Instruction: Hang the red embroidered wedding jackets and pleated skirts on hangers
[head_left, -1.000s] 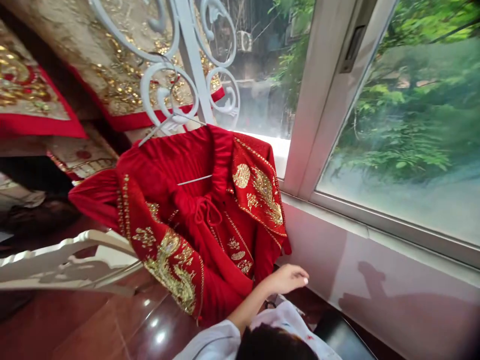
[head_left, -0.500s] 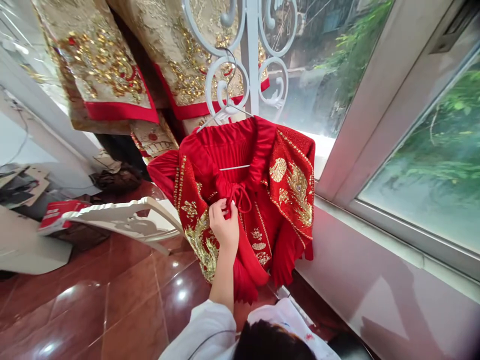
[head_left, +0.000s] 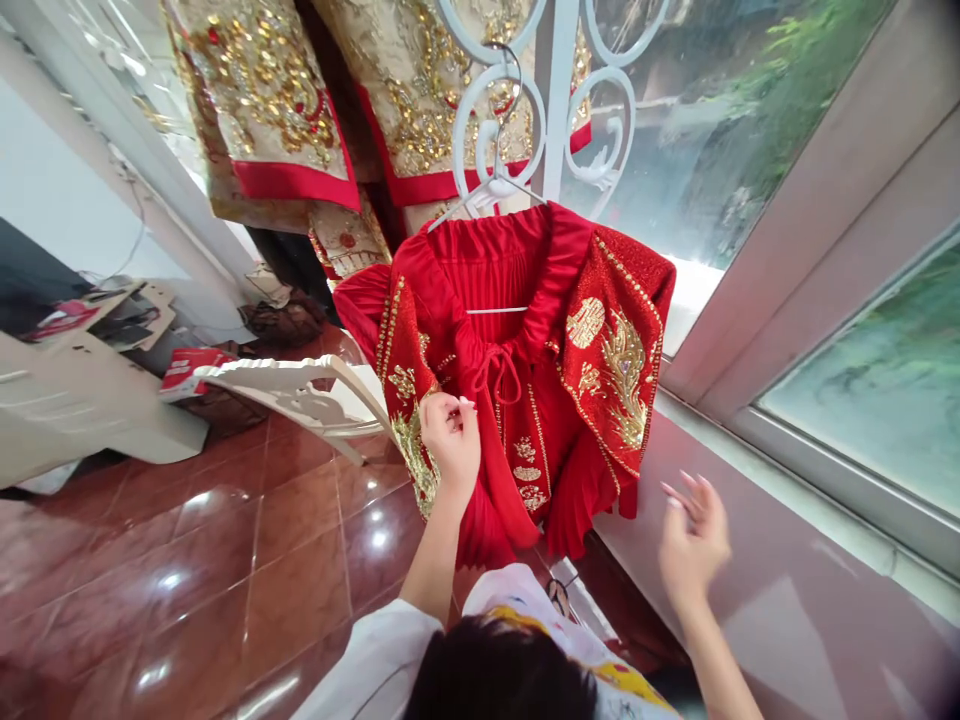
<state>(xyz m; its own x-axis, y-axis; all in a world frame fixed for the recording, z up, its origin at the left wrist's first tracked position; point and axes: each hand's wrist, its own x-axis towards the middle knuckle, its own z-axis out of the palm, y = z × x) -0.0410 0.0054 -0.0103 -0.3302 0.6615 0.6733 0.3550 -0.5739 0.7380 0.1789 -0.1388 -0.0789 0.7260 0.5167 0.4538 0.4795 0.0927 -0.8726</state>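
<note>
The red string bow (head_left: 499, 353) dangles just up and right of the nearer, curled left hand (head_left: 452, 445); can't tell if it pinches anything. The right hand (head_left: 696, 545) is loosely open.

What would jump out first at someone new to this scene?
Most likely the gold-embroidered red garment, hung on a wire hanger at the centre. Behind it, to the left, cream cloths glitter with gold. The left hand is before the garment's front, the right hand off to its right.
</note>
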